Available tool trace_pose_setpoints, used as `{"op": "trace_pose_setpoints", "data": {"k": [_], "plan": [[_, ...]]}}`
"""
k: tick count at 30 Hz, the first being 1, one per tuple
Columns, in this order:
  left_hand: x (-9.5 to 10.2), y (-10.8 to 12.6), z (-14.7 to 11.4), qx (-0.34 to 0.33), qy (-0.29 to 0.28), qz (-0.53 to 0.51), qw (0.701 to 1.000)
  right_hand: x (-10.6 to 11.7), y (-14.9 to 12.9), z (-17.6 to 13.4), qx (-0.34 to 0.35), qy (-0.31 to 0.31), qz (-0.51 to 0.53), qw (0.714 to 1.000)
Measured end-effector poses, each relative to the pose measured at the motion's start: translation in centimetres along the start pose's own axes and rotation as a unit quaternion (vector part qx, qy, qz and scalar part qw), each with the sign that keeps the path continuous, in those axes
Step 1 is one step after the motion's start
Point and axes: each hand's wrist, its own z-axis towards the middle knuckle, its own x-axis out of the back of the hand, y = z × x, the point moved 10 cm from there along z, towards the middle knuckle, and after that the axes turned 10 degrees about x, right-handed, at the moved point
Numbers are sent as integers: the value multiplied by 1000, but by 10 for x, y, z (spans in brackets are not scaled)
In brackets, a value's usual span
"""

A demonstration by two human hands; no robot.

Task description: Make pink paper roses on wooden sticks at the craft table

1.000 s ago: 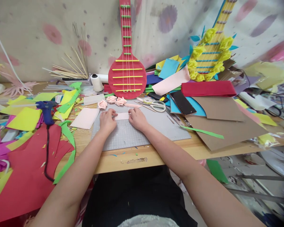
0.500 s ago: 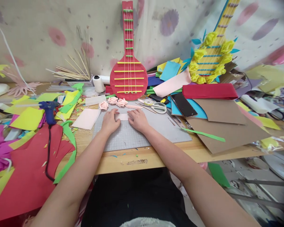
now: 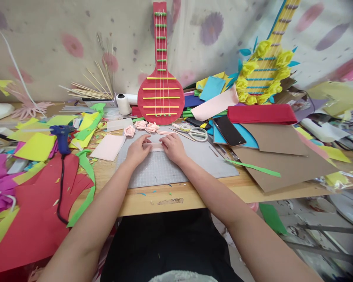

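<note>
A pale pink paper strip [image 3: 157, 147] lies crosswise between my hands, low over the grey cutting mat [image 3: 153, 170]. My left hand [image 3: 139, 150] pinches its left end, and my right hand [image 3: 174, 149] grips the right end; its fingertips are partly hidden. Just beyond my hands sit several pink paper roses [image 3: 151, 127]. Scissors [image 3: 199, 134] with pale handles rest on the mat's far right part. A square of pale pink paper [image 3: 107, 147] lies left of my left hand.
A red paper lute [image 3: 161, 96] leans upright behind the mat; a yellow one with flowers [image 3: 259, 76] stands back right. A blue glue gun [image 3: 61, 139] lies on the left among coloured paper. On the right are a phone [image 3: 229, 130] and brown cardboard [image 3: 282, 164].
The strip looks narrower between my hands than before, and my fingers have shifted slightly. My right hand has risen a little at its fingertips. The view has moved slightly.
</note>
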Motion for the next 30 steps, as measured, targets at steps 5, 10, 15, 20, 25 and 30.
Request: {"op": "trace_pose_setpoints", "data": {"k": [5, 10, 15, 20, 25, 30], "plan": [[7, -4, 0, 43, 38, -42, 997, 8, -1, 0, 5, 32, -8, 999], [4, 2, -4, 53, 41, -61, 996, 12, -1, 0, -11, 40, -11, 999], [6, -5, -3, 76, 71, -52, 993, 21, 9, -3, -67, 62, -19, 996], [5, -2, -3, 73, 86, -45, 993, 10, 4, 0, -37, 16, -3, 999], [5, 6, -5, 49, 98, -34, 993, 13, 8, -1, -63, 37, -4, 997], [5, 3, -4, 49, 100, -37, 993, 28, 10, -6, -94, 96, -38, 990]]}}
